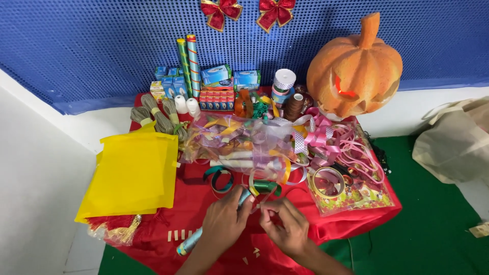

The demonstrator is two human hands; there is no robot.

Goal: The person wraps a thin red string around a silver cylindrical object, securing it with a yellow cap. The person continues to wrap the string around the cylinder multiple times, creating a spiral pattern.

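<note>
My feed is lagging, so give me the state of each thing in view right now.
Left hand: closed around the blue tube.
Right hand: pinching a small strip.
Green ribbon: curled, at the fingertips.
Yellow paper: flat, stacked.
Clear ribbon bag: full, lying down.
Pumpkin: upright.

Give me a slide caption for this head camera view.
Two hands, left hand and right hand, working green ribbon over a red table.
</note>
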